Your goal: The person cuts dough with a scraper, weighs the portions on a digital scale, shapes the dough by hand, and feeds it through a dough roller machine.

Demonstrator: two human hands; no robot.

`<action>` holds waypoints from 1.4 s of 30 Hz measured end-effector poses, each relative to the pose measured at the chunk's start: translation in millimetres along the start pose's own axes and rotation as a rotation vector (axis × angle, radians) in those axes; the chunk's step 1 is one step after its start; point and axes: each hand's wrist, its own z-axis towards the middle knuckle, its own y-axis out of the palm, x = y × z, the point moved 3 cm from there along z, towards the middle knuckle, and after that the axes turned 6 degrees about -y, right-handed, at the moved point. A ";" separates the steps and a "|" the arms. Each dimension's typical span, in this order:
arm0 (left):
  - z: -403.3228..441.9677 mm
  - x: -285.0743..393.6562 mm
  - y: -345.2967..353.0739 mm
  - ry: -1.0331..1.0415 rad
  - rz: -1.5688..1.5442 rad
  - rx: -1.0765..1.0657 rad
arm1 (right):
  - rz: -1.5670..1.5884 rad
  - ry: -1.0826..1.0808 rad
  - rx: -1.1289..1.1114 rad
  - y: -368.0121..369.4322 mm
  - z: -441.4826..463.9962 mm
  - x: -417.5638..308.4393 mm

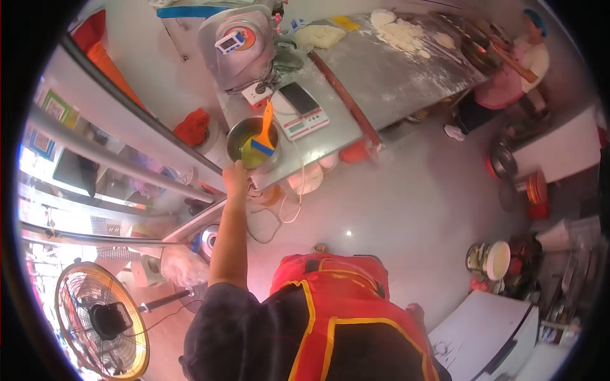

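Note:
My left hand (235, 176) reaches forward to the table's near left corner, its fingers closed on the rim of a metal bowl (233, 141). Yellowish liquid (251, 159) lies in the bowl. A brush (267, 122) with an orange handle and a blue head leans inside it, handle up. Right of the bowl is a white kitchen scale (306, 124) with a dark plate. My right hand (415, 310) hangs low beside my red apron (356, 273), mostly hidden, and its fingers cannot be made out.
A long rolling pin (343, 95) lies across the metal table (397, 95). Dough (319, 36) and floury pieces (403, 35) sit further back. A person (515, 70) works at the far end. A fan (105, 320) stands at lower left, a white chest (480, 330) at lower right.

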 end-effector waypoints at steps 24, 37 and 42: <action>99.9 218.3 208.9 -0.574 0.364 0.443 | -0.187 -0.731 -0.009 -343.0 691.1 -212.7; 119.2 258.1 181.6 -0.908 0.227 0.113 | -0.178 -0.824 -0.130 -363.4 734.6 -322.2; 70.6 280.4 205.4 -0.944 -0.568 0.057 | 0.244 -1.094 -0.404 -338.3 738.3 -437.5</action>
